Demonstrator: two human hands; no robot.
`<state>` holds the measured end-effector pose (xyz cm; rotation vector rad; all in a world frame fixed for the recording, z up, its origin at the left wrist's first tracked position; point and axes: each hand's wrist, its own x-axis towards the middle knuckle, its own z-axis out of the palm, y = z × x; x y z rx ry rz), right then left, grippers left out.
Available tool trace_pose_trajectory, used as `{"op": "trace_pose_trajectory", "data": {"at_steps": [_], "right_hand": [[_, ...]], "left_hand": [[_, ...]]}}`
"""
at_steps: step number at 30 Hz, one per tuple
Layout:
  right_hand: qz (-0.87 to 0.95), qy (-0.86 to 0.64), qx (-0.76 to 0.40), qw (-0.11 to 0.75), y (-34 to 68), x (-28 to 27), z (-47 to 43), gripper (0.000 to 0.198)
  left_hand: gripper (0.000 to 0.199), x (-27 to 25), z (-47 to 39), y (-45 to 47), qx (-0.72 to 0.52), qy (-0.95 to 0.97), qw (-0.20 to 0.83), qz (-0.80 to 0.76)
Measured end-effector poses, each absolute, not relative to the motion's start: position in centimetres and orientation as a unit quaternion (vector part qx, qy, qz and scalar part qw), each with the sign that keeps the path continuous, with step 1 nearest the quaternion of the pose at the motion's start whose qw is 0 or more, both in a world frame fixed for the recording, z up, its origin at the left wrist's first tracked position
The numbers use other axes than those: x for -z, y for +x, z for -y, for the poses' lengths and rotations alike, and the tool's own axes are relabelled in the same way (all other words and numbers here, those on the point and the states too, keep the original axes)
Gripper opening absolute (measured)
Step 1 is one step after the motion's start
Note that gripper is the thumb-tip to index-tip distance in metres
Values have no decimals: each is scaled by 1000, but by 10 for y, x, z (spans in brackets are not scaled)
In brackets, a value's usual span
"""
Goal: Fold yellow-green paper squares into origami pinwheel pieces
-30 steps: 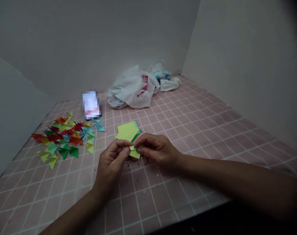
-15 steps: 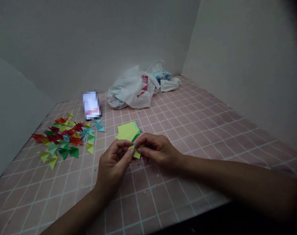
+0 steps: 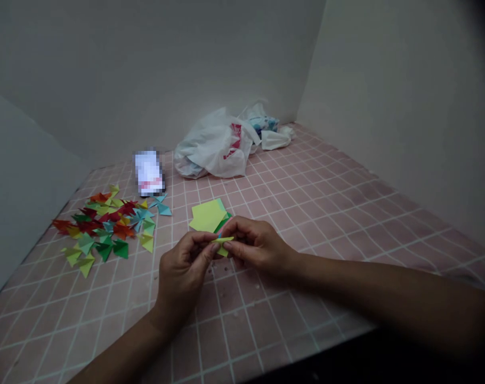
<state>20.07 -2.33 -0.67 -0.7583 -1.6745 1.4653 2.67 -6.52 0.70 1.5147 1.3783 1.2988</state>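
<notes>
- Between the left hand point(image 3: 185, 265) and the right hand point(image 3: 260, 246), a small yellow paper point(image 3: 225, 246), folded, over the near part of the pink tiled counter point(image 3: 290, 202).
- Upper folded edge running left to right as the long axis, right end slightly higher; a short flap pointing down toward the person.
- Narrower in view than half a second ago, with less of the flat yellow face showing below the fold; both hands in nearly the same place as before.
- Pinched at the left end by left thumb and index finger, at the right by right thumb and fingertips; other fingers curled in, partly hidden.
- Just beyond the fingertips, a stack of paper sheets point(image 3: 208, 214), yellow on top, green at the right edge; contact with the right hand impossible to tell.
- Left of the left hand, well apart, a spread of folded paper pieces point(image 3: 103, 248) in red, orange, yellow, green and light blue.
- Behind these, a phone point(image 3: 148, 169), screen lit and blurred.
- Farther back, near the wall, a crumpled white plastic bag point(image 3: 210, 144) with red marks; beside it, a blue-patterned packet point(image 3: 265, 124).
</notes>
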Motion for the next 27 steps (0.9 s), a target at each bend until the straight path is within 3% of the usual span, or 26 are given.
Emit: {"op": "trace_pose_trajectory", "data": {"at_steps": [18,27], "right_hand": [[671,-308,-564,371,201,15,18,12],[656,-315,-583,362,201,7,20,4]], "left_hand": [[9,-12,61,28,-492,507,454,-542],[10,-13,59,29,-491,476,472,-557]]}}
